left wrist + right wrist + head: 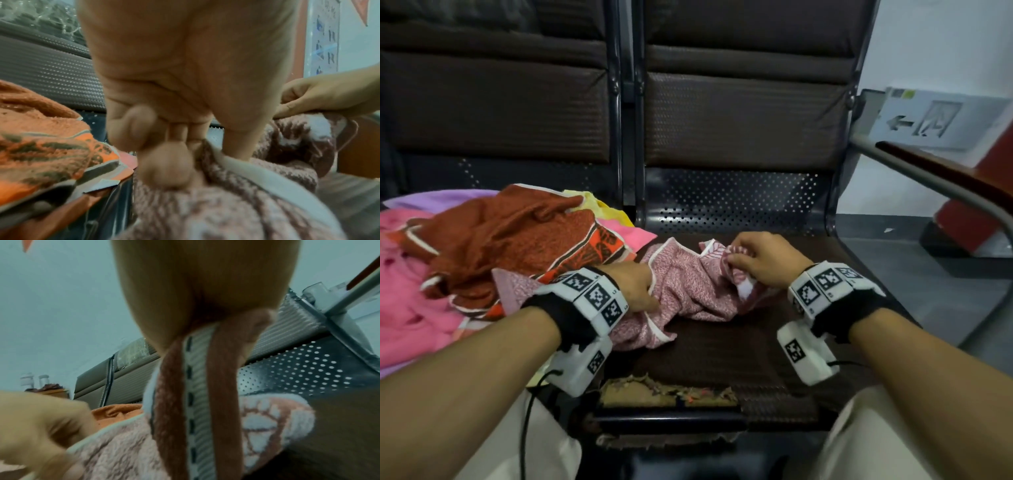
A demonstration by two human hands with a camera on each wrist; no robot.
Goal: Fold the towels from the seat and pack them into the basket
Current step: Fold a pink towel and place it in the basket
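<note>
A crumpled pink-and-white speckled towel (688, 291) with white trim lies on the dark seat (722, 353). My left hand (637, 287) grips its left part, fingers curled into the cloth (226, 186). My right hand (760, 260) pinches a bunched edge at the towel's right end, and the cloth (197, 402) hangs from that hand in the right wrist view. A heap of other towels sits on the seat to the left: a rust-orange one (510, 240) on top, pink (410, 308) and yellow (589, 202) ones beneath. No basket is in view.
The padded seat backs (743, 120) rise behind the towels. A metal armrest (935, 181) with a wooden top runs along the right. The seat's front edge (671, 394) is torn, showing foam. Grey floor (914, 274) lies right of the bench.
</note>
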